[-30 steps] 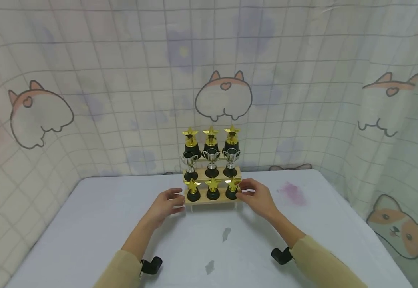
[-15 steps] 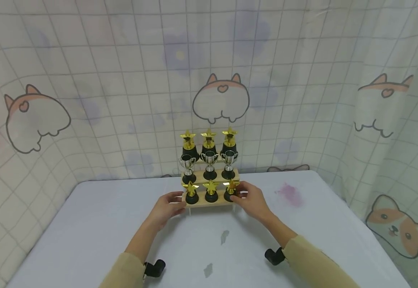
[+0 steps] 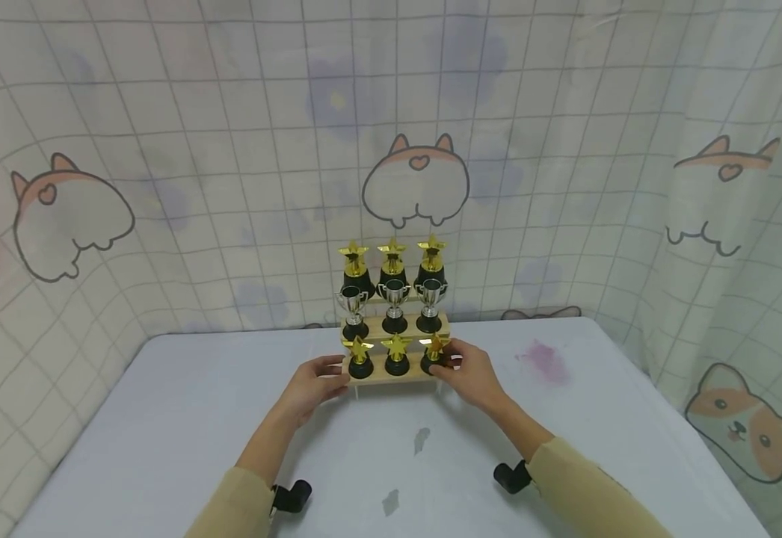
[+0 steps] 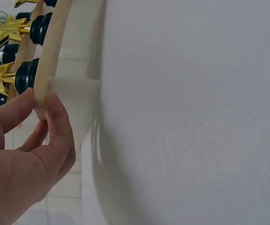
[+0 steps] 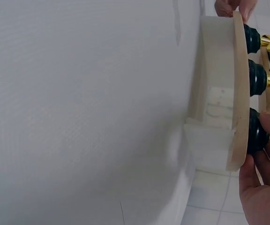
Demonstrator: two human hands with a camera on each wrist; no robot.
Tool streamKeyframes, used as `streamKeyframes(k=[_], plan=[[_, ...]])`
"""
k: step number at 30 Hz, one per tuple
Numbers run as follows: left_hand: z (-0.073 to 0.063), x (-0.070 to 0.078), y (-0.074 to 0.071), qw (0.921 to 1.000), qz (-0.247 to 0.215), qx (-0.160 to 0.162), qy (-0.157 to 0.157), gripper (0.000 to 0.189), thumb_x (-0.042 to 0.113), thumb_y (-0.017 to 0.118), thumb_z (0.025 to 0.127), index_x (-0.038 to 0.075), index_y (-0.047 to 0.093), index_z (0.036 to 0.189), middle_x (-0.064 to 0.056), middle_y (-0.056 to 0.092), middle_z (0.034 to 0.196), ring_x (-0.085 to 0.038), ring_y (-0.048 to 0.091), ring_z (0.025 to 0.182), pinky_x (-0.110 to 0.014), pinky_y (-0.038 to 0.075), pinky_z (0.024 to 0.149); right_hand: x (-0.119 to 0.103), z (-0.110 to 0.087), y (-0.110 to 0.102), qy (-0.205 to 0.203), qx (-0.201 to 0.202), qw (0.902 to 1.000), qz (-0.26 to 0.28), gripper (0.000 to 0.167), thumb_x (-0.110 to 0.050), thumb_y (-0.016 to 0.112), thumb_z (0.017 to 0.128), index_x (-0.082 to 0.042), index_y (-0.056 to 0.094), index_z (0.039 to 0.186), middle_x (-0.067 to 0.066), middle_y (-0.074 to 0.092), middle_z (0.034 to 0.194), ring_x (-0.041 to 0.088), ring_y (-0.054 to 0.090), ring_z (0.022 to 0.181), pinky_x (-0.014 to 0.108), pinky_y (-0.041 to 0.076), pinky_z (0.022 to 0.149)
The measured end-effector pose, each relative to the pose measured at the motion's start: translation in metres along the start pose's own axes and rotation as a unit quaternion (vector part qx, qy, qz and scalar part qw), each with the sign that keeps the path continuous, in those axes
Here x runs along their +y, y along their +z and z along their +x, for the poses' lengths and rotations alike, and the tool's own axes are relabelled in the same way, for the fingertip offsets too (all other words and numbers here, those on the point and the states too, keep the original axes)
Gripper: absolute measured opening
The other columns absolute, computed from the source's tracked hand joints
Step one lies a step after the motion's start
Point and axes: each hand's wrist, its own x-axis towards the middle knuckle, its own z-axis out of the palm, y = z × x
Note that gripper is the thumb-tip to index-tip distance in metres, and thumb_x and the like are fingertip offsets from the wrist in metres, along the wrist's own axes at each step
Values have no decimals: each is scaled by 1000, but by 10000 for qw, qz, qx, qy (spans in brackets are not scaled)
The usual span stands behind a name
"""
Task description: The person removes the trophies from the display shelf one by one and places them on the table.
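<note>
A tiered stand (image 3: 383,379) with pale wooden shelves and clear supports is at the back middle of the table. Small gold star trophies on black bases line its front shelf. My left hand (image 3: 306,390) pinches the left end of that shelf (image 4: 53,56), thumb on top beside a trophy base and index finger underneath. At the other end my right hand (image 3: 475,377) pinches the black base (image 5: 257,131) of the rightmost star trophy (image 3: 435,345), its thumb in front and fingers behind at the shelf end. That trophy stands upright on the shelf.
Silver cup trophies (image 3: 394,295) fill the middle shelf, and larger gold star trophies (image 3: 392,260) the top one. A checked curtain (image 3: 243,187) with cartoon dogs hangs close behind. The white table (image 3: 337,463) has grey marks and a pink stain (image 3: 546,360).
My left hand has come in from beside the shelf and taken hold of its left end. My right thumb has moved leftward onto the front of the rightmost trophy base.
</note>
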Motion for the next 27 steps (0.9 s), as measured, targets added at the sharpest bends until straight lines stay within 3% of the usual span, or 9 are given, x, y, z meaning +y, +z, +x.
streamKeyframes(k=[19, 27], plan=[[3, 3, 3, 9999, -54, 37, -101, 53, -5, 69, 95, -5, 50, 144, -23, 55, 127, -27, 65, 102, -37, 58, 93, -4, -4, -4, -9, 0, 10000, -8, 34, -11, 85, 86, -2, 70, 115, 11, 71, 108, 26, 70, 96, 37, 61, 79], [2, 2, 1, 9998, -106, 25, -144, 52, -6, 68, 95, -6, 50, 144, -22, 55, 124, -27, 64, 102, -37, 59, 92, -8, -10, -4, 112, -18, 9996, 274, 37, -10, 87, 83, -2, 70, 116, 11, 72, 107, 28, 71, 98, 37, 62, 81]])
